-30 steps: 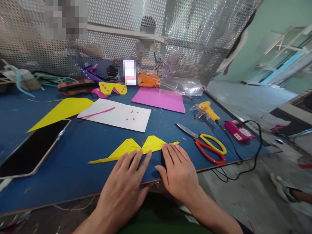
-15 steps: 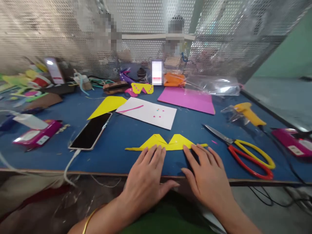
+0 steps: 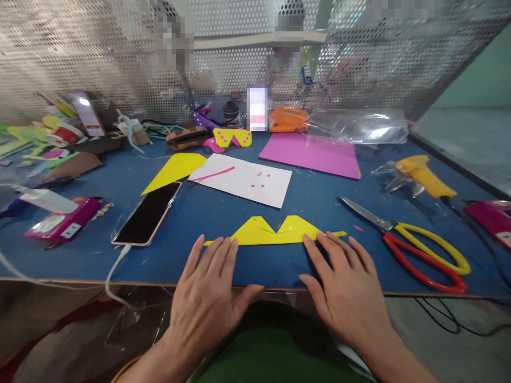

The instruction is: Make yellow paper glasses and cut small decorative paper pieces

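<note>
A folded yellow paper piece (image 3: 275,231) lies flat near the table's front edge, with two raised humps, a V notch between them and a thin strip sticking out at each end. My left hand (image 3: 209,284) is open, its fingertips touching the strip at the left end. At the right end, my right hand (image 3: 345,284) lies open with its fingertips on the lower edge and strip. Right of that hand are scissors (image 3: 389,226) with one red and one yellow handle. Beyond the folded piece lies a white sheet (image 3: 243,183) bearing a pink strip and several tiny coloured bits.
A phone (image 3: 147,215) on a cable and a yellow sheet (image 3: 175,170) lie left. Farther back are a pink sheet (image 3: 311,154), a decorated yellow paper mask (image 3: 232,138) and a lit phone (image 3: 257,106). A yellow glue gun (image 3: 429,175) rests right. Perforated metal (image 3: 227,80) stands behind.
My left hand has slid left along the yellow paper, from beneath its left hump to its left end. My right hand stays at the right end. The camera view has shifted slightly.
</note>
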### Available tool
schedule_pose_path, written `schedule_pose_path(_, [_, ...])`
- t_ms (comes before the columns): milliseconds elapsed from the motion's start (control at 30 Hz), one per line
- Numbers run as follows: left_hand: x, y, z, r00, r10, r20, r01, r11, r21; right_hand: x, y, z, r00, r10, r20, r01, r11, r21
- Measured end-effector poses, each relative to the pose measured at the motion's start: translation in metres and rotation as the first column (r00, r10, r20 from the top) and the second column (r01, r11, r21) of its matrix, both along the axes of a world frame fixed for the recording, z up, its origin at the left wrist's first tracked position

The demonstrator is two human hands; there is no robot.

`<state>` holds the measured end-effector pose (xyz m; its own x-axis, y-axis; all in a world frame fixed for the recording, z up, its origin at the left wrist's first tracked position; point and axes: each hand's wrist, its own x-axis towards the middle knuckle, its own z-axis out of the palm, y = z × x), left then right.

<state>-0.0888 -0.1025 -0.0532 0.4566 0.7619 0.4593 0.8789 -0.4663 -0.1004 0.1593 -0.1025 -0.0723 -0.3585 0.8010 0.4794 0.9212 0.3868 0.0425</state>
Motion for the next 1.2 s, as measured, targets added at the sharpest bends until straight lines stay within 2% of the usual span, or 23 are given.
schedule_pose_path(133, [0.011,0.004,-0.002,0.998,-0.07,-0.008,0.07,0.998,-0.008,-0.003,0.0,0.001,1.0,-0.015,-0.019,0.014,1.0,-0.009])
schedule_pose_path(267, [0.028,0.012,-0.001,0.981,-0.193,-0.008,0.19,0.974,-0.121,-0.005,-0.001,0.002,0.999,-0.039,-0.022,0.038,0.999,-0.014])
schedule_pose_path(367, [0.037,0.016,0.0,0.973,-0.232,0.0,0.229,0.96,-0.161,-0.007,-0.001,0.005,0.998,-0.043,-0.034,0.042,0.999,-0.031])
schedule_pose_path(500, [0.042,0.019,0.001,0.967,-0.254,0.022,0.255,0.958,-0.134,-0.013,0.003,0.012,0.998,-0.009,-0.068,0.008,1.0,-0.027])
schedule_pose_path(700, [0.042,0.025,0.001,0.953,-0.3,0.044,0.303,0.948,-0.1,-0.025,0.011,0.012,0.976,0.18,-0.124,-0.183,0.983,-0.014])
schedule_pose_path(1000, [0.044,0.028,0.003,0.944,-0.329,0.016,0.329,0.94,-0.09,-0.031,0.017,0.016,0.978,0.189,-0.094,-0.19,0.982,0.0])
schedule_pose_path(1100, [0.044,0.028,0.002,0.948,-0.318,0.0,0.317,0.945,-0.081,-0.022,0.016,0.018,0.974,0.183,-0.135,-0.19,0.981,-0.037])
schedule_pose_path(1200, [0.044,0.027,0.001,0.952,-0.305,-0.013,0.303,0.95,-0.072,-0.008,0.013,0.019,0.983,0.107,-0.148,-0.113,0.993,-0.032])
